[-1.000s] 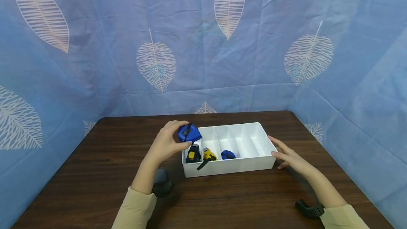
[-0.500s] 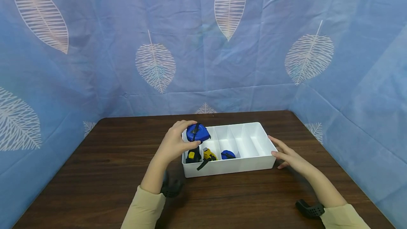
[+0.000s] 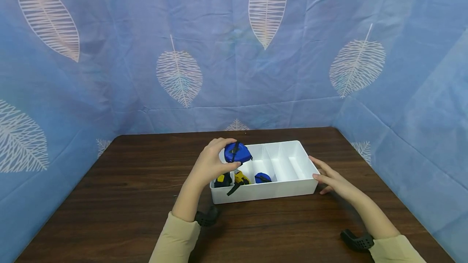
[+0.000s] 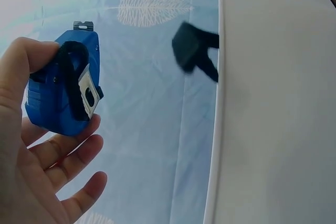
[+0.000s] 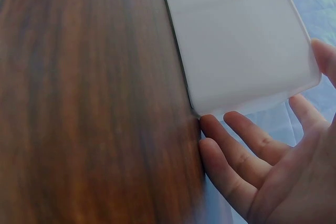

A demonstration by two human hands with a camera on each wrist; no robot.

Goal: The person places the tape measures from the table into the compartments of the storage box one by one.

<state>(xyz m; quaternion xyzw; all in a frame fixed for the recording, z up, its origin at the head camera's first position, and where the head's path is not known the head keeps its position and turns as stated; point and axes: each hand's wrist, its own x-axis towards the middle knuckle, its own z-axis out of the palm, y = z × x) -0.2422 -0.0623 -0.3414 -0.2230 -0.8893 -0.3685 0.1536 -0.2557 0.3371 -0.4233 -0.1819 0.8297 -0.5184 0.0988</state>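
Observation:
In my left hand (image 3: 209, 169), a blue tape measure (image 3: 237, 153) with a black strap is pinched between thumb and fingers, above the left part of a white divided box (image 3: 263, 192). The left wrist view shows the tape measure's (image 4: 44, 100) metal end hook at its top. Inside the box, a black tape measure with a yellow patch (image 3: 222, 180) lies in the leftmost compartment. To its right are a yellow tape measure (image 3: 241, 177) and another blue tape measure (image 3: 262, 178), each in its own compartment. My right hand (image 3: 336, 180) rests relaxed fingers against the box's right end.
A dark wooden table (image 3: 109, 198) bears the box. The yellow tape measure's black strap (image 4: 189, 48) hangs over the box's front rim. Behind and at the sides hangs a blue cloth (image 3: 219, 72) with white leaf prints.
My left hand has moved steadily right with the blue tape measure, from the box's left edge to over its left compartments. The right hand and the box stay in place.

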